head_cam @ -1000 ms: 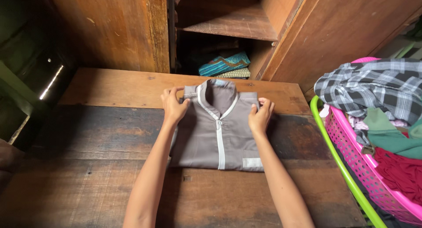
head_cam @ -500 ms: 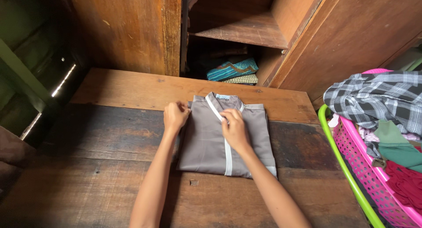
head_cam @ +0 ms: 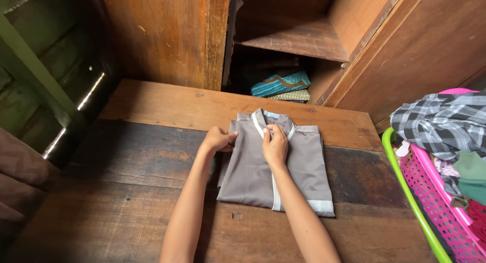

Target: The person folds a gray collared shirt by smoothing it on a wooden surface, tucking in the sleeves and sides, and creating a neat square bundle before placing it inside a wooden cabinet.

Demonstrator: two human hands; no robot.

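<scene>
Shirt (head_cam: 250,166): grey with white trim, folded into a neat rectangle, lying flat on the bench, collar at the far end.
Bench (head_cam: 126,202): dark, worn wooden boards; the shirt lies about in its middle.
Left hand (head_cam: 218,140): curled into a loose fist at the left edge of the shirt, near the shoulder; the grip looks closed on the cloth edge, but I cannot tell how firmly.
Right hand (head_cam: 275,145): resting on the shirt front just below the collar; thumb and fingers are pinching the white collar trim.
Basket (head_cam: 430,202): pink plastic with a green rim, at the right of the bench, full of clothes, a checked cloth (head_cam: 445,121) on top.
Cupboard (head_cam: 298,45): brown wood, open, behind the bench; folded patterned cloths (head_cam: 281,84) lie on its lower shelf.
</scene>
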